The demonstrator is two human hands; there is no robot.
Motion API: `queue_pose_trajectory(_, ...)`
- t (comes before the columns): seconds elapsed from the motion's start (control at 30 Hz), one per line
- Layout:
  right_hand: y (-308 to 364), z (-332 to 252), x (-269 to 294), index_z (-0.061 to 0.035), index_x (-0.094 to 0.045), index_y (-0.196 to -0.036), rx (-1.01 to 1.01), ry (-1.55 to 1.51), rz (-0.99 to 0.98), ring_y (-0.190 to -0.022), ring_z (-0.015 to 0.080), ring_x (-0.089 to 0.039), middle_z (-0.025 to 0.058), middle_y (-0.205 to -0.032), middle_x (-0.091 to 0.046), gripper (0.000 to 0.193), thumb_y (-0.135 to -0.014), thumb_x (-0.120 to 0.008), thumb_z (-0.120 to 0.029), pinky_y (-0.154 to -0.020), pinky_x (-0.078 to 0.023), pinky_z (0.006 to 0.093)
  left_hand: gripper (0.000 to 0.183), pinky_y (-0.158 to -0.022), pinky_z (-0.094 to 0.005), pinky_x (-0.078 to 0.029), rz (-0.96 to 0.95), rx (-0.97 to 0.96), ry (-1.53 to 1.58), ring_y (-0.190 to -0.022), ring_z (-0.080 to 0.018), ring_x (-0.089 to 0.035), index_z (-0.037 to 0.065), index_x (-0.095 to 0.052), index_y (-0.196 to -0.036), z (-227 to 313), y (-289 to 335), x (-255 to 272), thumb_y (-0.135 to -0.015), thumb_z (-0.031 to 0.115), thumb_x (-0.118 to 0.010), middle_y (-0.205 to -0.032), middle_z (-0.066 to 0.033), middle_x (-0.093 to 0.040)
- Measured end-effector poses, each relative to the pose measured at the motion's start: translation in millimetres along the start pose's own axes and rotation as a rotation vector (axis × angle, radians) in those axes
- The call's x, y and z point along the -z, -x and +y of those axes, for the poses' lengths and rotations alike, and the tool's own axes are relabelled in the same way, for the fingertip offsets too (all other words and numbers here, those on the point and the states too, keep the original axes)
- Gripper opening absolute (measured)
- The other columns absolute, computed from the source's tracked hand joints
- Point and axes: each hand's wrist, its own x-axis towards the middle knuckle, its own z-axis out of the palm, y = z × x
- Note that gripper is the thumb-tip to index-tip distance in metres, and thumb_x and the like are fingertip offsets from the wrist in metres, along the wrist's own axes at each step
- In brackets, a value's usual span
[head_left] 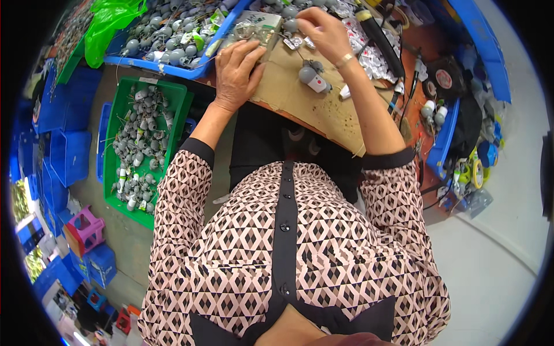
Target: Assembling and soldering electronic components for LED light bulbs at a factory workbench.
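Observation:
My left hand (236,72) rests with its fingers apart and slightly bent on the near edge of a small pale box (266,24). Clear, wiry bits lie on top of that box. Further right, my right hand (329,36) is closed in a pinch beside the heap of grey round-headed parts (289,11); what its fingertips hold is hidden. Small metallic pieces (293,43) lie just below it. A pair of grey bulb-shaped parts (313,78), one with a white label and red dot, lies on the brown cardboard sheet (288,98) between my arms.
A blue tray (173,70) full of grey parts stands left of the box. Lower left, a green crate (183,109) holds more. White scraps (378,57) and a black-handled tool (381,43) lie to the right. A pink stool (86,228) and blue bins (69,153) stand at far left.

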Motion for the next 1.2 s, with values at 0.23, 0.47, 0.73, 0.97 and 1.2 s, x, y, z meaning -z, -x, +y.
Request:
queue_pose_trajectory(0.23,136.8,-18.1,4.0,-0.0094,-0.061,-0.128,0.025,0.320,0.045,-0.086,0.0307,-0.068,0.0129,-0.093,-0.069,0.037,-0.092,-0.064,-0.011,-0.068,-0.054,0.0445,0.036,-0.101,-0.0412,-0.042,-0.076,-0.128,0.061,-0.123,-0.0270,-0.054,0.016,-0.069,-0.116,24.3,-5.9,-12.2,-0.080,0.012,-0.075,-0.125,-0.0030,-0.063)
queue_pose_trajectory(0.47,148.6,-13.9,-4.1,-0.0139,-0.057,-0.138,0.026,0.572,0.000,-0.088,0.0214,-0.066,0.0032,-0.093,-0.061,0.048,-0.090,-0.058,-0.011,-0.060,-0.058,0.0368,0.032,-0.098,-0.0401,-0.045,-0.119,-0.149,0.099,-0.115,-0.0274,-0.058,0.013,-0.070,-0.112,47.5,-26.3,-33.0,-0.081,0.009,-0.075,-0.117,-0.0032,-0.066)
queue_pose_trajectory(0.73,156.7,-6.2,5.7,-0.0156,-0.050,-0.150,0.072,0.540,0.075,-0.088,0.0241,-0.061,0.0053,-0.094,-0.056,0.068,-0.083,-0.061,-0.006,-0.069,-0.056,0.0357,0.035,-0.096,-0.0412,-0.049,-0.175,-0.117,0.165,-0.112,-0.0314,-0.059,0.010,-0.070,-0.114,60.1,-40.3,-36.2,-0.080,0.004,-0.075,-0.116,-0.0067,-0.067)
queue_pose_trajectory(0.97,154.5,-10.1,8.2,-0.0158,-0.049,-0.151,0.057,0.572,0.057,-0.089,0.0243,-0.060,0.0053,-0.095,-0.056,0.071,-0.083,-0.062,-0.006,-0.071,-0.055,0.0360,0.035,-0.085,-0.0393,-0.052,-0.180,-0.082,0.236,-0.099,-0.0297,-0.064,0.009,-0.069,-0.114,58.3,-41.0,-39.2,-0.080,0.005,-0.074,-0.113,-0.0080,-0.067)
queue_pose_trajectory(1.2,154.3,-11.0,3.2,-0.0143,-0.046,-0.151,0.040,0.481,0.135,-0.088,0.0238,-0.061,0.0062,-0.093,-0.056,0.066,-0.087,-0.058,-0.008,-0.066,-0.056,0.0347,0.043,-0.085,-0.0408,-0.054,-0.205,0.003,0.326,-0.101,-0.0331,-0.066,0.008,-0.063,-0.122,54.7,-35.8,-36.4,-0.080,0.005,-0.074,-0.117,-0.0114,-0.066)
